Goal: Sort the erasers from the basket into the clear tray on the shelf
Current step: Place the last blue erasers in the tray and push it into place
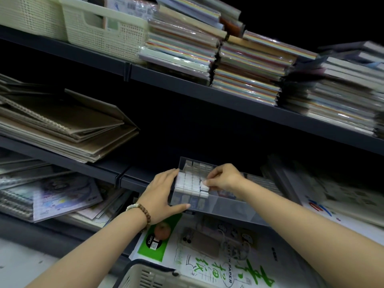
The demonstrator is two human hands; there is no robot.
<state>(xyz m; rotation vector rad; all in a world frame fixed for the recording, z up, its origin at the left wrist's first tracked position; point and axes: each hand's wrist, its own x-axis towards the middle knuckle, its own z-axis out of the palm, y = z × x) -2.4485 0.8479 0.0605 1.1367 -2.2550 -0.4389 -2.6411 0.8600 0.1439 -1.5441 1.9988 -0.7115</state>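
Erasers (190, 180) in clear tray (228, 206), dark shelf (133, 180), paper stacks (245, 65) above

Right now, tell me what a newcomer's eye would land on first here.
At the centre, the left hand rests flat against the left side of the clear tray on the middle shelf, while the right hand pinches a white eraser beside the packed rows of erasers inside it. Above, stacks of coloured paper packs fill the top shelf; a pale basket shows at the bottom edge.
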